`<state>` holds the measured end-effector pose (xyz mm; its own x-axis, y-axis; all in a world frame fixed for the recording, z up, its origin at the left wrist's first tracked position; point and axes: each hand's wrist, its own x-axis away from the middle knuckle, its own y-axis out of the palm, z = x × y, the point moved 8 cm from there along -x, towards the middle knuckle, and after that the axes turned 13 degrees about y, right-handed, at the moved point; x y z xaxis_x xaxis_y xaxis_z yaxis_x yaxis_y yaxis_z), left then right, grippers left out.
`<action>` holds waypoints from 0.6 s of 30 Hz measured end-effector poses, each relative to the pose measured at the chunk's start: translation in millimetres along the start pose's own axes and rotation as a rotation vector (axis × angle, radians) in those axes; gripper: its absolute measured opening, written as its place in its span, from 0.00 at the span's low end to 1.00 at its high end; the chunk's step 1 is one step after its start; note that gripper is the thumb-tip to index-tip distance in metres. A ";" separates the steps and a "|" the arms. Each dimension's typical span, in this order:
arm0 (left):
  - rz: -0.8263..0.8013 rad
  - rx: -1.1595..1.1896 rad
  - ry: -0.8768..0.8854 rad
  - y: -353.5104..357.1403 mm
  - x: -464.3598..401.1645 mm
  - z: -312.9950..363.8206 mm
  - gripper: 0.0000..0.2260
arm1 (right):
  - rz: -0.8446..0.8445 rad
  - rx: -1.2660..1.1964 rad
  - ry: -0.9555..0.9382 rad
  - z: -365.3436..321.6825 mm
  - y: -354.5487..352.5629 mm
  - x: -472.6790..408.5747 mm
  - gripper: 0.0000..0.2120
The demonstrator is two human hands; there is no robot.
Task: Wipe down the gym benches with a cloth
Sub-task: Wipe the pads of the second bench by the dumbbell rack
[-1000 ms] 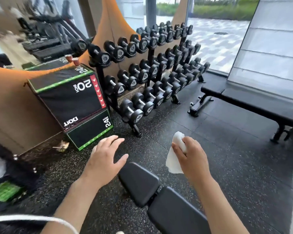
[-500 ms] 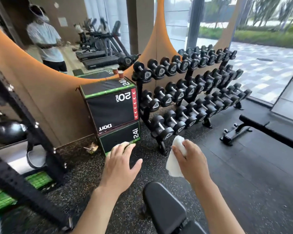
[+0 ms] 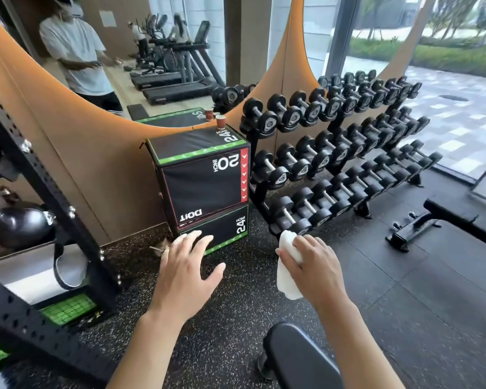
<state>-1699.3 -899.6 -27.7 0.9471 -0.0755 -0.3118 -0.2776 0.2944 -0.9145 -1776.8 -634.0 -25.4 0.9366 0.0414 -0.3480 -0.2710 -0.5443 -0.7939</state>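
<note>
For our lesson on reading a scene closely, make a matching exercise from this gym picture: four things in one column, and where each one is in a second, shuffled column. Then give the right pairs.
Things:
1. cloth
2. cup
3. dumbbells
4. bench pad

Places:
A. on top of the black box
B. on the three-tier rack
C. in the right hand
D. at the bottom of the view, below the hands

Pairs: 1-C, 2-A, 3-B, 4-D

White cloth [image 3: 288, 265] bunched in my right hand [image 3: 314, 269], black padded bench [image 3: 300, 360] end below my arms, second black bench [image 3: 460, 220] far right on the floor
</note>
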 end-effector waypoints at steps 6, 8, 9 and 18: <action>0.016 0.056 -0.003 9.2 -25.4 -36.3 0.31 | -0.029 -0.028 -0.016 -22.9 38.5 -29.0 0.15; 0.016 0.074 -0.006 14.5 -37.2 -45.1 0.31 | -0.031 -0.046 -0.010 -23.9 47.5 -42.8 0.15; 0.013 0.079 -0.008 18.0 -43.9 -49.4 0.30 | -0.034 -0.056 -0.003 -22.9 52.6 -50.7 0.15; 0.008 0.056 0.007 36.7 -140.7 -68.6 0.27 | -0.048 -0.159 0.070 -3.0 96.6 -147.8 0.13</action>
<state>-1853.8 -943.6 -35.2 0.9437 -0.0796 -0.3209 -0.2754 0.3478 -0.8962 -1940.7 -695.2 -49.2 0.9622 0.0151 -0.2719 -0.1924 -0.6687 -0.7182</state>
